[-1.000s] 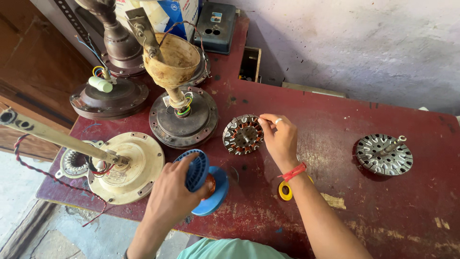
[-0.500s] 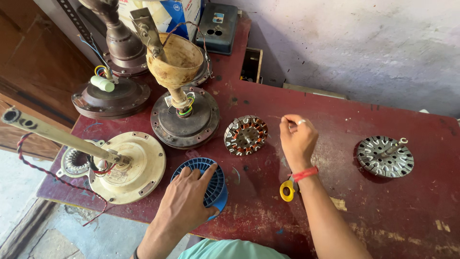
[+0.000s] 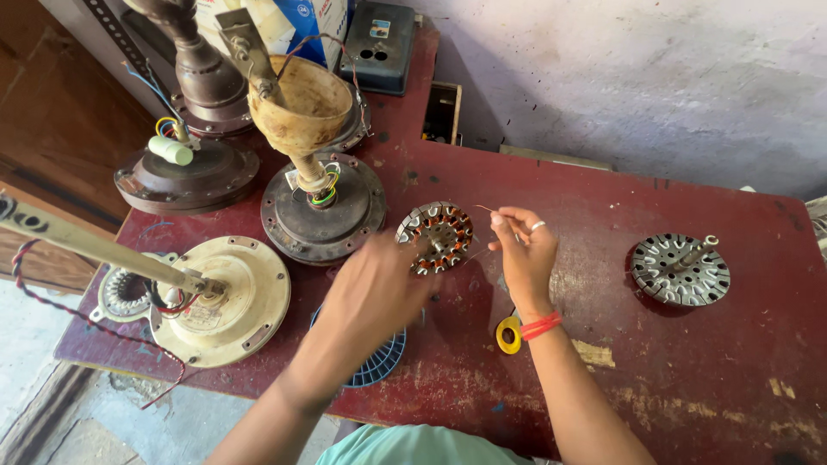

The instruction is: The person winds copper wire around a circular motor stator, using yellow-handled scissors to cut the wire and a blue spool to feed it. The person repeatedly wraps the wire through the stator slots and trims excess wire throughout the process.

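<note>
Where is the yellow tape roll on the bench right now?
In the head view the yellow tape roll lies flat on the red table, near the front edge, just left of the right hand's wrist and right of the blue round grille.

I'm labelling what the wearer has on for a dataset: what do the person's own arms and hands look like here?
Both forearms are bare, with no sleeves reaching them. The right hand has a pale metal ring on one finger and a red thread band around the wrist. The left hand is motion-blurred; no ring or band can be made out on it. A light green garment shows at the bottom edge.
</note>
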